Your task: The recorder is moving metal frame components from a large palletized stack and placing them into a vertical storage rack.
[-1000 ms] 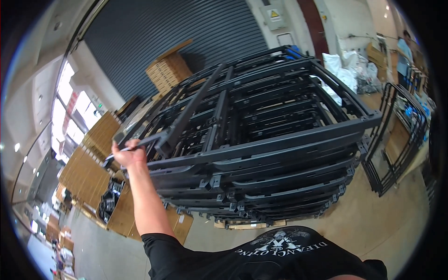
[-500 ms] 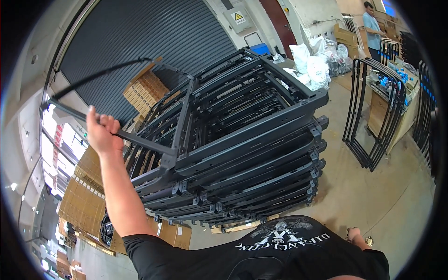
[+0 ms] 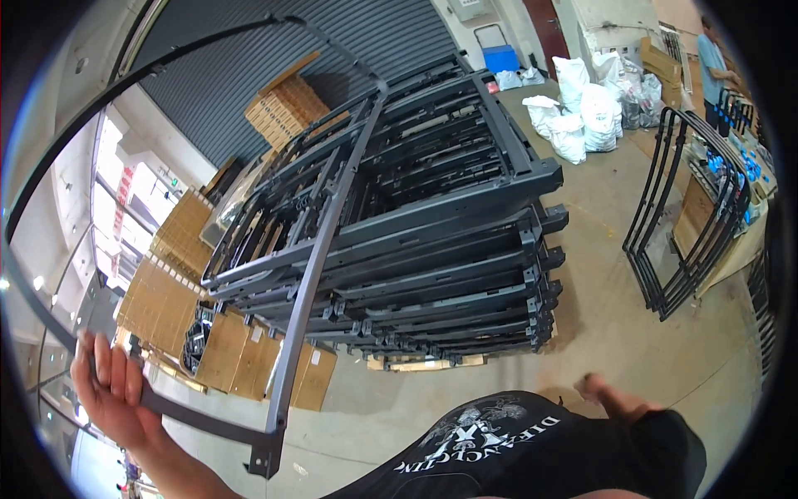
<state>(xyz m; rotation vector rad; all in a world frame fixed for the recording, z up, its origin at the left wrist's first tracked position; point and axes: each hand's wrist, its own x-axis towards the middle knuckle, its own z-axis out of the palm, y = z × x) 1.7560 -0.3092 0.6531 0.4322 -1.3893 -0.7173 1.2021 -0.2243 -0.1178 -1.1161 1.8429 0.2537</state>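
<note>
My left hand is closed around the near bar of a large rectangular black metal frame. This frame is lifted and tilted, with one long side crossing in front of the stack and the other curving along the left rim of the view. A bracketed corner of it hangs near the lower edge. Beyond it stands a tall stack of similar black metal frames. My right hand is at my right side, away from the stack; its fingers are too blurred to read.
The stack rests on a wooden pallet. Cardboard boxes stand left of it, white sacks at the far right. Thin black bent frames lean by a worktable. Another person stands behind that, before a grey roller shutter.
My left hand has drawn the frame toward me, down and to the left, so its near corner is now off the stack. My right hand has shifted a little left and up.
</note>
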